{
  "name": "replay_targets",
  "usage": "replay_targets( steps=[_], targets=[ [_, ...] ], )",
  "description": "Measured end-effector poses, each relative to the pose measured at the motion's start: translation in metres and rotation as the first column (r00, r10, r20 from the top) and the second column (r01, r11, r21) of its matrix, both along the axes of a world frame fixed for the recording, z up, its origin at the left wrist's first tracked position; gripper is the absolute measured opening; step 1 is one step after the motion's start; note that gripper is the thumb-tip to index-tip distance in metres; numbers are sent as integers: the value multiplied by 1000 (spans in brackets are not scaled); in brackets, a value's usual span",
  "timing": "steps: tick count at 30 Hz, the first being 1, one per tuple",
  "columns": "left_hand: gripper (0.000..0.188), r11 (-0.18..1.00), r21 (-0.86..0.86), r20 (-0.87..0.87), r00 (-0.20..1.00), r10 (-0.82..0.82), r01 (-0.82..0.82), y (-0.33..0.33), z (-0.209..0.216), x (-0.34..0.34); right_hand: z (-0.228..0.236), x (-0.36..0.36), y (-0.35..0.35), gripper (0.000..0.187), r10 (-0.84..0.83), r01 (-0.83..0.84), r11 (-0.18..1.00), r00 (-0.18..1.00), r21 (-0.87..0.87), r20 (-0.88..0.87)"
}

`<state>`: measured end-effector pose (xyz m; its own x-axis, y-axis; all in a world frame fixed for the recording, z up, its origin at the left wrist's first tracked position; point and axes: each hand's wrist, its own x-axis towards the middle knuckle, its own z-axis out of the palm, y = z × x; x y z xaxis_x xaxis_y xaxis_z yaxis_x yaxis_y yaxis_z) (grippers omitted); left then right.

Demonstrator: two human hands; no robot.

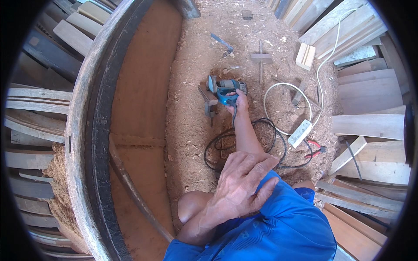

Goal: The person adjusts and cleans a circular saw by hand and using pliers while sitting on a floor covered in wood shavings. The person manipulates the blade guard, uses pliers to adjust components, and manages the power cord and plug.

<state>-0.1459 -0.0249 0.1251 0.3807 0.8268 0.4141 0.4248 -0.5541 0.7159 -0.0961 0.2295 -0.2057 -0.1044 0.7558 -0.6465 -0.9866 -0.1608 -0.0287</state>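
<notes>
My right hand (240,101) reaches forward and is closed around the handle of a teal and grey electric power tool (226,86). This tool has a round base at its left end and rests on the shavings-covered ground. A black cord (206,152) leaves it and lies in loose coils beneath my right forearm. Nearer to me, my left hand (244,180) crosses over my right arm near the elbow, its fingers stretched out and nothing in it. Whether it touches the arm I cannot tell. Just left of the tool are small wooden blocks (208,96).
A large curved wooden structure (82,108) bounds the left side, with a rod (139,198) leaning inside it. On the right lie a white power strip (300,133), red-handled pliers (315,149) and stacked planks (370,126). A cross-shaped wooden tool (261,58) lies farther ahead.
</notes>
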Motion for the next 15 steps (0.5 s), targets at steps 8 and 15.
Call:
replay_targets(
  steps=[8,15],
  targets=[
    [39,1000,-4,-2,1000,-1,1,0,1,-1,-2,2,0,8,8,-9,999,1000,36,16],
    [41,998,-63,1,1000,-15,15,-4,3,-1,7,-1,-5,12,-29,30,997,999,65,-20]
  ],
)
